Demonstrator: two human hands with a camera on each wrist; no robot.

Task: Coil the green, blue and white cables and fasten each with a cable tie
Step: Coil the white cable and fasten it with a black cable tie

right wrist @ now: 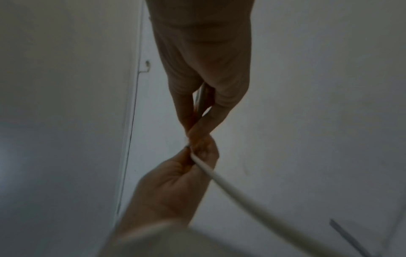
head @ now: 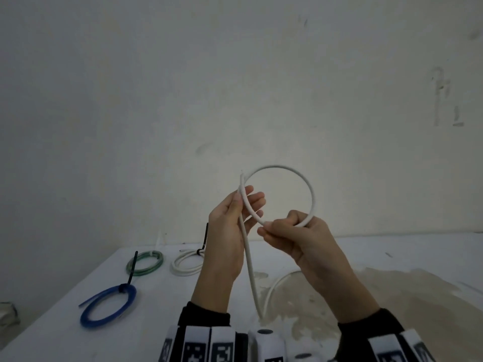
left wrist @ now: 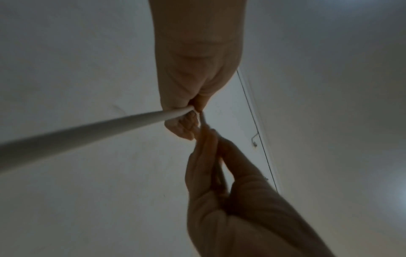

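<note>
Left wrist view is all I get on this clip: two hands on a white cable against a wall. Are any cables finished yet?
Observer: Three coils already lie on the table: a green coil, a blue coil and a white coil.
Reviewer: How far along is the one in hand?
Observer: The white cable makes a single loop between the left hand and the right hand.
Reviewer: And the rest of it?
Observer: It trails down onto the table.
</note>
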